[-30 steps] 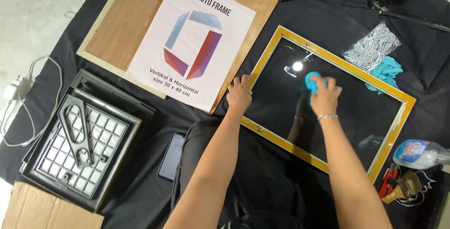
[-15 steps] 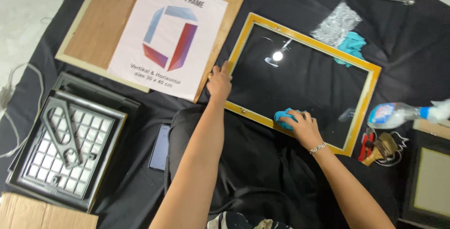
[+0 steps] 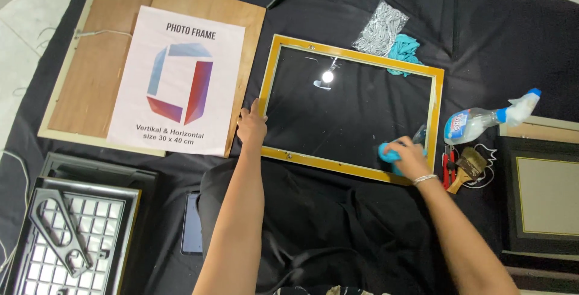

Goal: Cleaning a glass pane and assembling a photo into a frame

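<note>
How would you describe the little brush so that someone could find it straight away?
Start at the big yellow picture frame lying on the black cloth. Just past the frame's right side, below the spray bottle, lies the small brush with a wooden handle and dark bristles. It lies beside a red-handled tool, and it alone has bristles.

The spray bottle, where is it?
In the head view, the spray bottle lies on the black cloth at the right, beside the yellow frame, above the brush.
</note>
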